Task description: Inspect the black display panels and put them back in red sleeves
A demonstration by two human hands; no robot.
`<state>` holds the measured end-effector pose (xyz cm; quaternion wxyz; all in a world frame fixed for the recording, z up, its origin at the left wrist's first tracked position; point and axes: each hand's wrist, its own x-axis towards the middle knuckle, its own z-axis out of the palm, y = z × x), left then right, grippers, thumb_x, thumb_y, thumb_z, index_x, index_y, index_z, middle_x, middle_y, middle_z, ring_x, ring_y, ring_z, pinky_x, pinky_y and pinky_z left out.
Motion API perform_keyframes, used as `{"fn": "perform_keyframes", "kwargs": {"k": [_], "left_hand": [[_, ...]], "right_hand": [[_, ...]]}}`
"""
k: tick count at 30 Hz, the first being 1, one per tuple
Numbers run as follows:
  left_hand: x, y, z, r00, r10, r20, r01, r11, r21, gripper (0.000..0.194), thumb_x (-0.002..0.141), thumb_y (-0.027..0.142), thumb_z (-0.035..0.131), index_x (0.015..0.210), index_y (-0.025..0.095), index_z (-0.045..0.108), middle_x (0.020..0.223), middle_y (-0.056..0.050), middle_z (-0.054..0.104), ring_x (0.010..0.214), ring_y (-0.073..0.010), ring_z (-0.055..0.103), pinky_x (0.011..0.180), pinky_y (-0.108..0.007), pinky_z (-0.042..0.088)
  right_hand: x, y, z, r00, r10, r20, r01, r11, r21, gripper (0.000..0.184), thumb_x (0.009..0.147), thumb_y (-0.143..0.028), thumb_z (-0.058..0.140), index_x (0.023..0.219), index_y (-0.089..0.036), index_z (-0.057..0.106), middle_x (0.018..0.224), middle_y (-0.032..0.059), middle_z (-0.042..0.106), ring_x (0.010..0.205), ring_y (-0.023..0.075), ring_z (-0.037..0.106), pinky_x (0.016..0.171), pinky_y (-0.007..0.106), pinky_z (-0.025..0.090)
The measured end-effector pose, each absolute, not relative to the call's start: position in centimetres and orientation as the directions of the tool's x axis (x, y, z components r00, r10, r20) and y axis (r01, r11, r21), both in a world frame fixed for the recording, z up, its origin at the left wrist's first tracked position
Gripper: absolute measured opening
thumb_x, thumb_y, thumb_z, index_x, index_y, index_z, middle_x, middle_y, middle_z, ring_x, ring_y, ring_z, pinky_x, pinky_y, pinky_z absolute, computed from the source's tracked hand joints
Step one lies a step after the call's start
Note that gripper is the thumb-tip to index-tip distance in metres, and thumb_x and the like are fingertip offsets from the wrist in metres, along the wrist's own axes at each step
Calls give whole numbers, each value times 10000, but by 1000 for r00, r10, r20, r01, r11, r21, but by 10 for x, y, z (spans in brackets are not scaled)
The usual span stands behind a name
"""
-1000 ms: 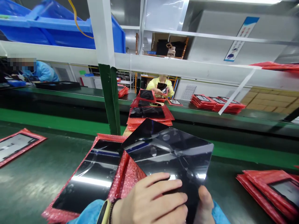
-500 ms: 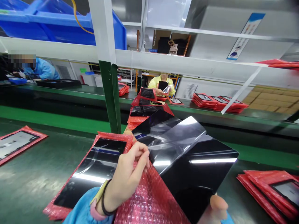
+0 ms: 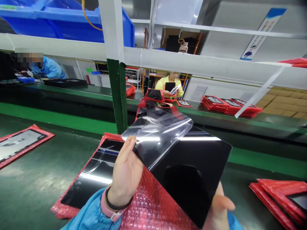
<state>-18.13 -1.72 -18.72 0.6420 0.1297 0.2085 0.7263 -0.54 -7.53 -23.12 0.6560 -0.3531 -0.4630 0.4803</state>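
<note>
My left hand (image 3: 127, 175) is closed on the near left corner of a clear plastic film (image 3: 158, 135). The film lies slanted over the upper left part of a glossy black screen panel (image 3: 189, 172), and I cannot tell how much of it still clings there. My right hand (image 3: 219, 207) grips the panel at its lower right edge, thumb showing, other fingers mostly hidden behind. Beneath the panel is red bubble wrap (image 3: 153, 198). To the left, a second black panel (image 3: 96, 172) rests on a red bubble-wrap sleeve, partly behind my left hand.
A silver-grey panel on red wrap (image 3: 35, 134) lies far left; a stack of red sleeves (image 3: 278, 198) sits at right. A green-and-white post (image 3: 116, 92) rises ahead. Across the bench, a person in yellow (image 3: 169, 84) handles a panel, near stacked red sleeves (image 3: 230, 105).
My left hand has turned and lifted, drawing the film's corner up and to the left. The panel has shifted left and tilted in my right hand. The view has swung slightly.
</note>
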Motion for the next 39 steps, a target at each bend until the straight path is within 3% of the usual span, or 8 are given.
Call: {"fn": "perform_keyframes", "kwargs": {"k": [3,5,12,15,19,25,32,39], "left_hand": [[-186,-22,-187,-363,930,58,-777,-337,532,44,821,243,689,855,216,698,902,32,618,901,-98,571,858,-178,454],[-188,-25,-188,-477,870,125,-667,-451,592,70,801,271,725,850,224,710,867,50,608,861,-74,557,799,-124,438],[-188,-32,-192,-498,854,149,-611,-468,639,91,812,317,719,865,244,708,853,57,586,840,-72,537,746,-129,439],[-190,-27,-191,-493,859,137,-633,-463,620,106,800,311,728,869,231,714,865,49,609,853,-79,561,781,-136,448],[-194,-18,-190,-408,907,102,-725,-390,568,95,816,292,690,888,231,700,921,26,627,922,-122,591,853,-215,481],[-198,-10,-188,-371,926,72,-744,-343,574,62,833,255,630,855,229,682,907,13,647,955,-154,611,864,-257,494],[-200,-7,-189,-405,907,112,-688,-384,616,77,822,260,640,859,212,688,909,13,667,920,-141,613,878,-245,486],[-206,-1,-182,-427,904,-8,-700,-325,636,55,778,244,654,801,201,679,917,11,635,975,-158,557,988,-270,379]], "right_hand": [[-13,-68,-220,163,955,246,-378,291,-879,841,702,-593,741,1428,-409,358,1388,35,557,1219,312,564,1030,466,462],[-16,-68,-217,158,946,283,-277,318,-907,897,728,-433,792,1471,-378,293,1504,29,425,1348,287,430,1107,435,378],[-19,-80,-210,134,940,313,143,294,-945,1014,785,-371,727,1527,-357,36,1607,-5,184,1460,237,163,1174,421,218],[-19,-85,-208,97,960,264,115,252,-961,940,855,-382,642,1519,-384,-23,1616,-23,144,1462,218,141,1177,429,190],[-26,-89,-197,-58,973,223,-168,211,-963,929,870,-383,598,1494,-441,-87,1613,-41,147,1443,240,202,1144,473,258],[-40,-92,-189,-158,963,218,-530,104,-842,944,747,-427,675,1506,-430,115,1540,28,359,1360,345,383,1044,570,369],[-26,-92,-209,-140,988,71,-475,-4,-880,770,697,-381,794,1380,-426,440,1450,-2,496,1361,270,410,1078,462,378],[-22,-82,-209,-153,980,125,-500,33,-865,519,729,-325,787,1215,-385,617,1260,31,663,1211,280,577,1032,442,434]]}}
